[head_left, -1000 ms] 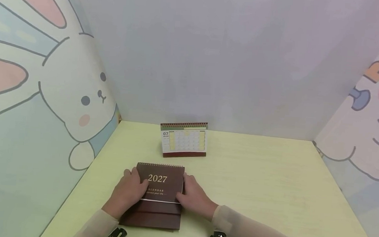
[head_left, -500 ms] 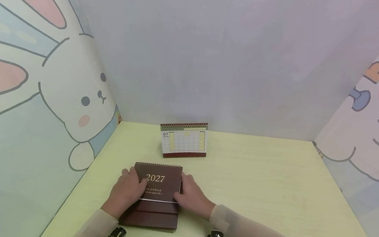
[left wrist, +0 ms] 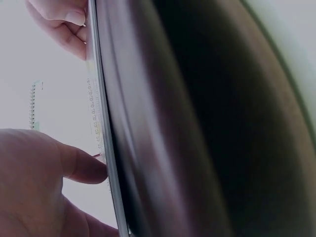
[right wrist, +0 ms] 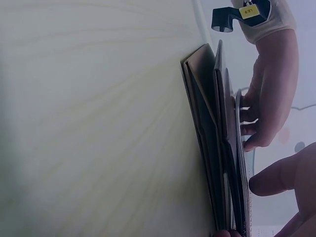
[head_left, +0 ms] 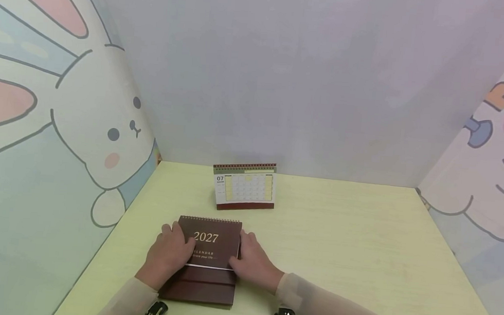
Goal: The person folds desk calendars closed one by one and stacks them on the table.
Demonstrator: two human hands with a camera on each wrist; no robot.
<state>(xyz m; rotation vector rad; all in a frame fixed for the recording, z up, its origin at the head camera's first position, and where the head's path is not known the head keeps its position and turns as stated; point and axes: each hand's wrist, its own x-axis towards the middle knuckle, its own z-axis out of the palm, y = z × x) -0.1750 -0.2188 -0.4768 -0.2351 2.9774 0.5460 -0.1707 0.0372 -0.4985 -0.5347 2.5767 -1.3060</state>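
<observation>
A dark maroon desk calendar [head_left: 209, 293] with gold "2027" lettering lies folded low near the table's front, spiral binding at its far edge. My left hand [head_left: 167, 254] grips its left side, thumb on the cover. From the right, my right hand [head_left: 255, 264] holds the opposite edge, its thumb also on the cover. The right wrist view shows the calendar [right wrist: 224, 113] edge-on, its base panels slightly apart, and right fingertips at its side at the bottom. In the left wrist view, the calendar's dark panels [left wrist: 148, 123] fill the right half. Fingers beneath it are mostly hidden.
Behind stands a second desk calendar [head_left: 246, 186], upright, open to a "07" page. The pale yellow table [head_left: 351, 242] extends to the right. Walls with cartoon prints, a rabbit [head_left: 102, 108] on the left, enclose three sides.
The maroon calendar and my right hand have shifted slightly left. My left hand has moved only a little, and both hands keep their hold. The calendar behind stays put.
</observation>
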